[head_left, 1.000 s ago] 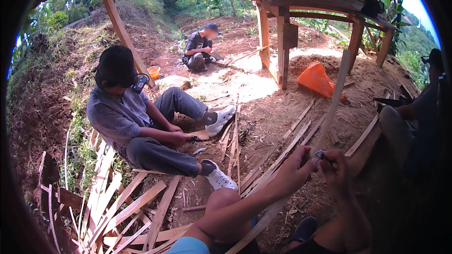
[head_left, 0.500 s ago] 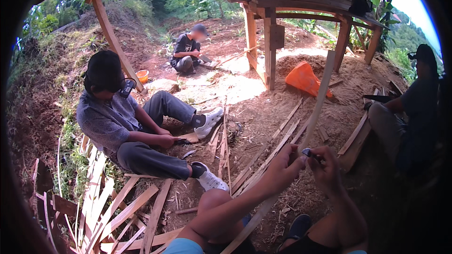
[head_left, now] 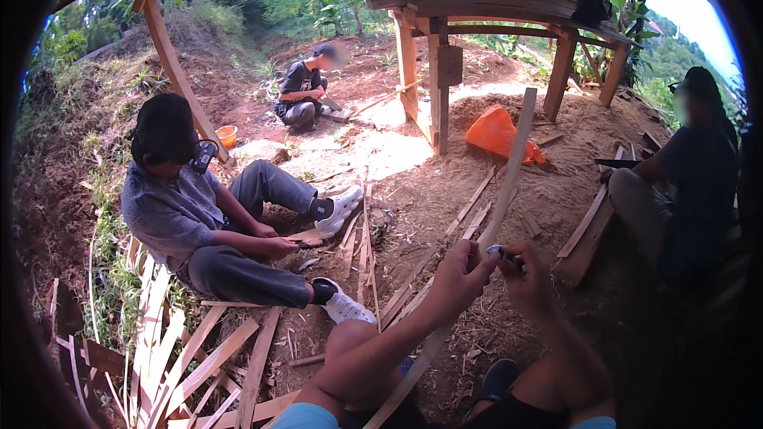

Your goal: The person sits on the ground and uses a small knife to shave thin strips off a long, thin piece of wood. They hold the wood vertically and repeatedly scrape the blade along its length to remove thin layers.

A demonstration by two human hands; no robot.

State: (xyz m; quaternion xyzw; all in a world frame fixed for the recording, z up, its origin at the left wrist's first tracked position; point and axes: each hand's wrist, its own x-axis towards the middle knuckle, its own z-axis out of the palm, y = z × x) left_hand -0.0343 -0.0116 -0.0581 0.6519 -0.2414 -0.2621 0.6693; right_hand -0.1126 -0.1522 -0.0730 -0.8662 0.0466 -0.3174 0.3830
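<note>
Holds a long wooden strip (head_left: 518,143) aslant in front of the body, upper end pointing away toward the wooden stand (head_left: 439,111), lower end leaving the view at the bottom edge. Closes the left hand (head_left: 457,282) on this strip, about midway along the visible length, as far as possible to judge with part of the grip hidden. Pinches a small shiny piece (head_left: 494,249) between the fingers of the right hand (head_left: 527,278), just beside the strip, with both hands nearly together. Cannot tell from this view about contact between piece and wood. Seems, by judgement, to be in a step of close, fine handwork on the strip. Probably calls, for the next move, for a steady left grip, a sure right pinch, and care for the left fingertips in case of a sharp edge. Has a seated co-worker (head_left: 179,199) near on the left, above a pile of strips (head_left: 214,357). Has, farther away, an orange bag (head_left: 497,131) beside the stand, a crouching co-worker (head_left: 302,87) beyond, and a shaded person (head_left: 699,167) on the right.
</note>
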